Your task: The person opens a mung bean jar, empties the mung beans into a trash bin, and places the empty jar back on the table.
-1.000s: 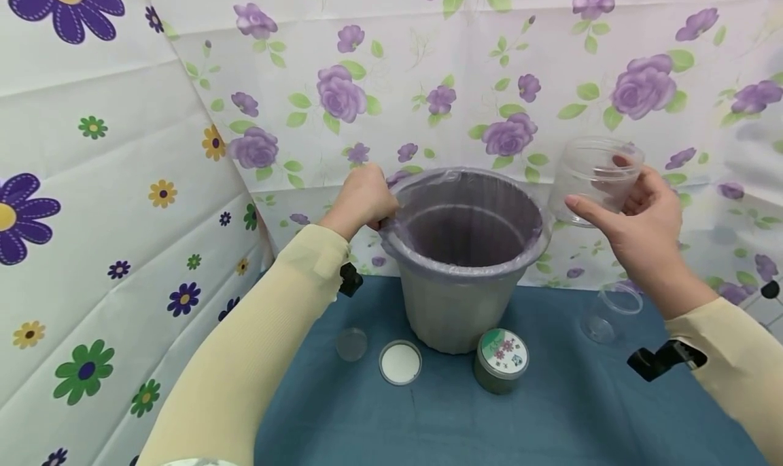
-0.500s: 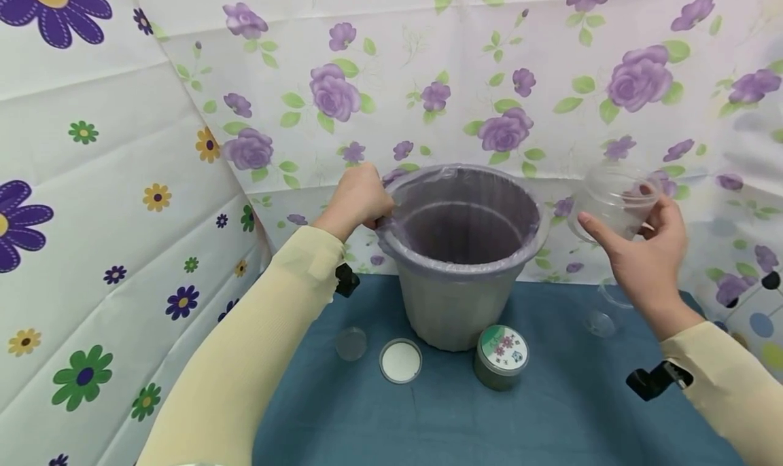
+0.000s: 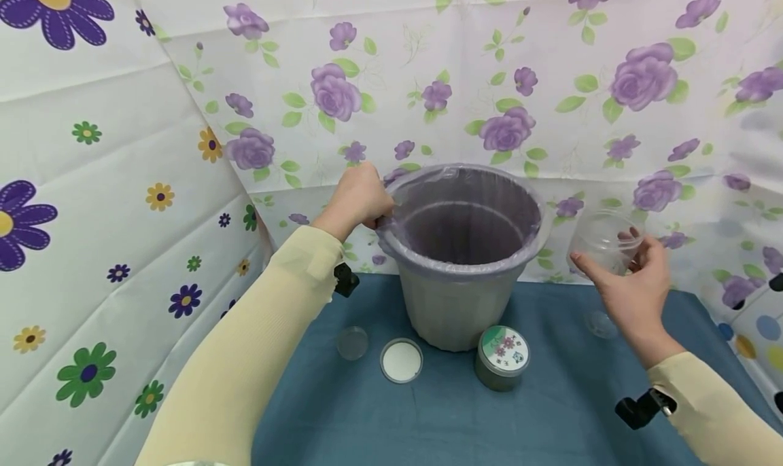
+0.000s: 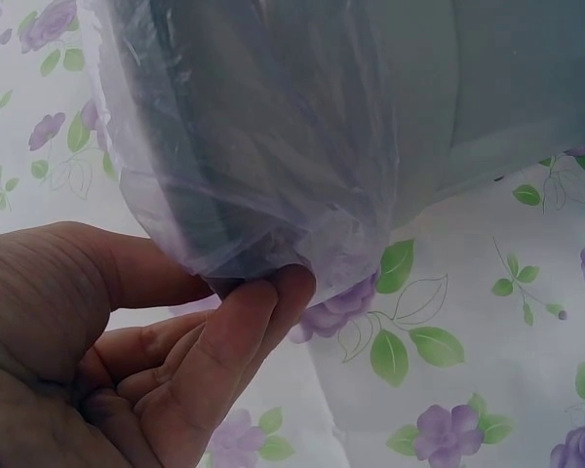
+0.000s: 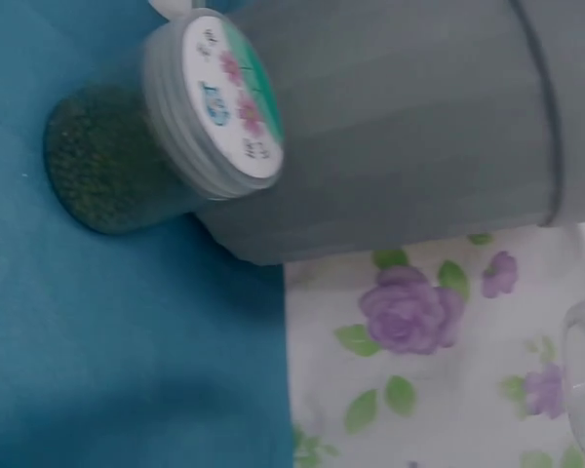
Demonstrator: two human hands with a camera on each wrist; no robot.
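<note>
A grey trash bin point(image 3: 455, 310), lined with a thin clear purplish bag point(image 3: 471, 269), stands at the back of the table. My left hand point(image 3: 357, 198) grips the bin's left rim through the bag. In the left wrist view, thumb and fingers point(image 4: 244, 327) pinch the bag-covered edge. My right hand point(image 3: 633, 289) holds a clear, lidless plastic jar point(image 3: 599, 238) in the air, right of the bin. Below it, the base of a second clear jar point(image 3: 601, 324) rests on the table, mostly hidden. A lidded jar point(image 3: 501, 357) with dark green grains stands before the bin.
A blue cloth point(image 3: 453, 418) covers the table. Left of the green jar lie a white-faced round lid point(image 3: 401, 361) and a clear lid point(image 3: 352, 344). Flowered sheets point(image 3: 459, 79) hang close behind and at the left. A dotted panel point(image 3: 761, 330) is at the right edge.
My right hand has carried the clear jar away from the bin's right rim, first rightward, then down toward the table. The left hand keeps its grip on the rim.
</note>
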